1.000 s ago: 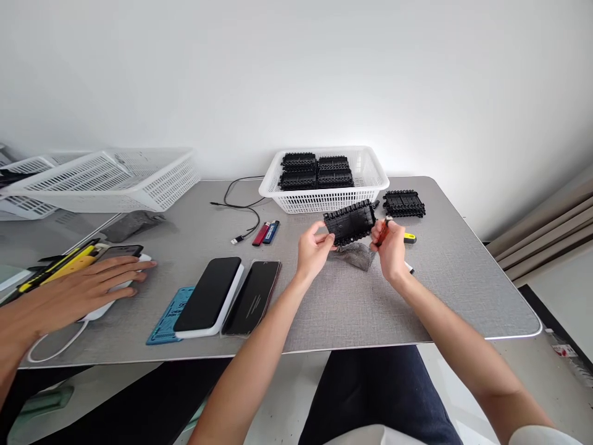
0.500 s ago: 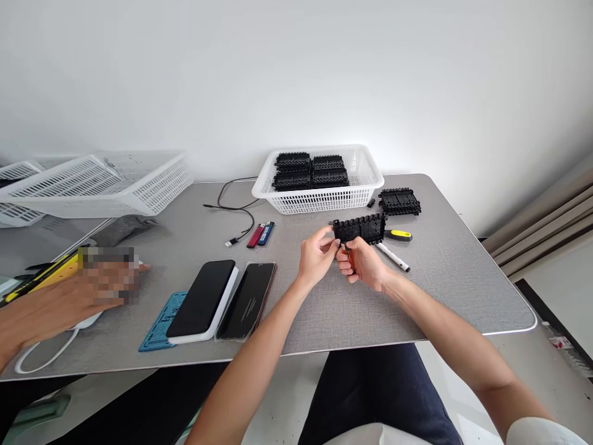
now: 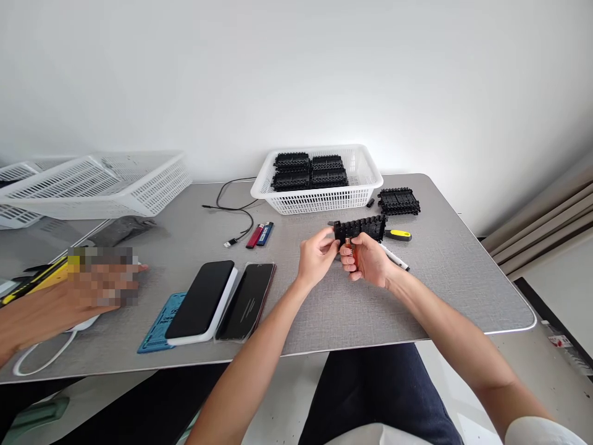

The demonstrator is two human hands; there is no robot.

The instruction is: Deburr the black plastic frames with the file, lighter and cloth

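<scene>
A black ridged plastic part [image 3: 365, 227] is held up off the table, tilted on its long side. My left hand [image 3: 315, 254] pinches its left end between thumb and fingers. Just below that part, my right hand [image 3: 368, 259] is wrapped around an orange lighter [image 3: 353, 253], whose metal top points up toward the part's lower edge. The right thumb lies along the lighter's top. Fingers hide most of the lighter, and I cannot tell whether there is a flame. Behind my right hand lie a white marker [image 3: 396, 257] and a tool's yellow-and-black handle [image 3: 399, 235].
A white basket [image 3: 319, 201] holds several similar black parts. Another black part [image 3: 399, 201] lies right of it. Red [image 3: 254, 236] and blue [image 3: 265, 233] lighters, a USB cable [image 3: 241, 237] and two phones [image 3: 201, 296] lie leftward. Another person's hand [image 3: 104, 278] rests at far left.
My right hand has shifted slightly right and down, and more of the orange lighter now shows. My left hand stays on the black part's end.
</scene>
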